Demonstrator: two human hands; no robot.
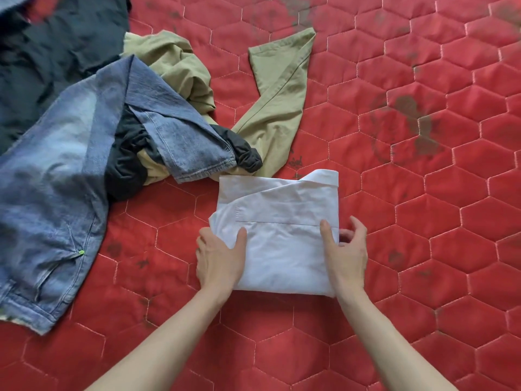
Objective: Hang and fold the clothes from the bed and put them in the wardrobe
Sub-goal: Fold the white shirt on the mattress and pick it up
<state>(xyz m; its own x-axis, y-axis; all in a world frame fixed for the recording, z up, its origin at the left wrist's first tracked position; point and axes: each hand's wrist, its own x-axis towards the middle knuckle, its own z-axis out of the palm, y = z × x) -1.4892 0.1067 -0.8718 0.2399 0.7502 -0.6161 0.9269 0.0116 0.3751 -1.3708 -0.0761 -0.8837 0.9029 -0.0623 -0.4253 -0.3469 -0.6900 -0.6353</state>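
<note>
folded white shirt [277, 221] flat beside heaped clothes [158, 114].

White shirt [277, 235]: smooth matt cotton-like cloth. Left of it, jeans [56, 198]: faded, coarse denim. Under both, bedspread [423, 249]: quilted, slight sheen.

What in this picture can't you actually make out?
- Head view: fingers of the left hand and right hand, tucked under the folded white shirt.
- The dark garment at top left, cut off by the frame edge.
- The waist end of the blue jeans, cut off at the left edge.
- The wardrobe, not in view.
- Dark marks on the red quilt, too blurred to identify.
</note>
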